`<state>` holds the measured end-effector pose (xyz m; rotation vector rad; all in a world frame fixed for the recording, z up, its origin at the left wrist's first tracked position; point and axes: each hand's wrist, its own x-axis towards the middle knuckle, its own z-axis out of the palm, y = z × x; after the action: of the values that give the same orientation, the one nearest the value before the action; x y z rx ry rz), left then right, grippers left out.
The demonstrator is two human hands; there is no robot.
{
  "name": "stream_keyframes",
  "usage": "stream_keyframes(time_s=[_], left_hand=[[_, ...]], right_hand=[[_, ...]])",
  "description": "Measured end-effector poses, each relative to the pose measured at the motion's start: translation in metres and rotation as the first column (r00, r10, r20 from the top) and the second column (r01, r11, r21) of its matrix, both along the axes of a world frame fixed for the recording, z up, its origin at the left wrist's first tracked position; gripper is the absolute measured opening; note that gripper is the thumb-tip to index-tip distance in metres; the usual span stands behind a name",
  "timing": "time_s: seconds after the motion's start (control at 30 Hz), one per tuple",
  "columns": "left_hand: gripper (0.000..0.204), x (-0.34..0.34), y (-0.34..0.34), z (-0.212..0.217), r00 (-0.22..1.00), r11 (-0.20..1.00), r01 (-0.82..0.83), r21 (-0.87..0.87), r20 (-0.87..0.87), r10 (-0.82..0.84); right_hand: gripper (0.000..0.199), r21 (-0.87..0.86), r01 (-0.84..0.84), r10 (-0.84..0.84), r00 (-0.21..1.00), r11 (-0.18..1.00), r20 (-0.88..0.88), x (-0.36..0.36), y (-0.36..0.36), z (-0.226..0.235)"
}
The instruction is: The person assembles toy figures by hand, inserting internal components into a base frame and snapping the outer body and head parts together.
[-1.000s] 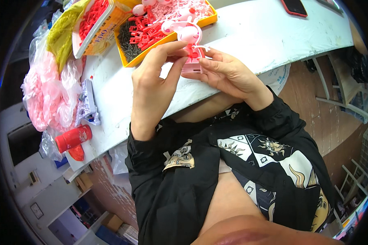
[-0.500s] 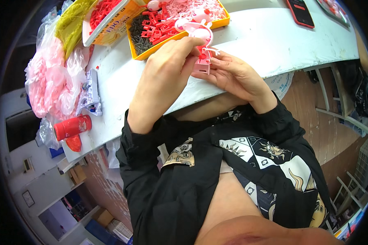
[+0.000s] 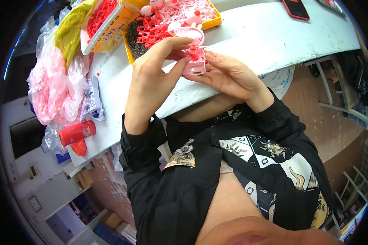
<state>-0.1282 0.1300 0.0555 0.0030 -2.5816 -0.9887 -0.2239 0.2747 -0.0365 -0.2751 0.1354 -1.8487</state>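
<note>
Both hands meet over the near edge of the white table (image 3: 249, 45), closed around a small pink plastic toy piece (image 3: 194, 65). Left hand (image 3: 151, 77) pinches it from above and from the left, thumb and fingers curled over its top, where a little red part (image 3: 192, 55) sits. Right hand (image 3: 229, 75) cradles the toy piece from the right and below, fingertips pressed to its side, palm turned up. How the red part seats in the pink shell is too small to tell.

Just beyond the toy piece, farther onto the table, stands a yellow tray (image 3: 214, 20) heaped with red clips and pink toy parts. Left of the tray lies a white box (image 3: 102, 36) of more red pieces, with a yellow-green bag (image 3: 71, 28) against it. Farther left of the tray, at the table's end, are a heap of pink plastic bags (image 3: 49, 90) and a red can (image 3: 77, 132) on its side. A dark phone (image 3: 295, 8) lies well right of the tray.

To do this step well, I judge the right hand should hold the shell steady while the left presses the red part straight down, not at a slant, with the work kept over the table so a slipped part lands there.
</note>
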Motion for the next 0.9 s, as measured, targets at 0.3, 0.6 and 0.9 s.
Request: stream_keyframes(time_s=[0.3,0.6,0.9], left_hand=[[0.029,-0.002,-0.001,-0.004,0.999,0.994,-0.048,0.103,0.027,0.045],[0.028,-0.004,-0.003,-0.002,0.998,0.998,-0.034,-0.047,-0.051,0.032],[0.013,0.005,0.0,0.014,0.996,0.981,-0.07,-0.18,-0.074,0.058]], right_hand=[[0.037,0.022,0.005,-0.005,1.0,1.0,-0.004,0.001,0.0,0.002],[0.039,-0.02,0.005,-0.005,1.0,1.0,-0.001,0.0,0.0,-0.002],[0.04,-0.042,0.003,-0.004,1.0,0.999,-0.029,0.001,-0.001,-0.003]])
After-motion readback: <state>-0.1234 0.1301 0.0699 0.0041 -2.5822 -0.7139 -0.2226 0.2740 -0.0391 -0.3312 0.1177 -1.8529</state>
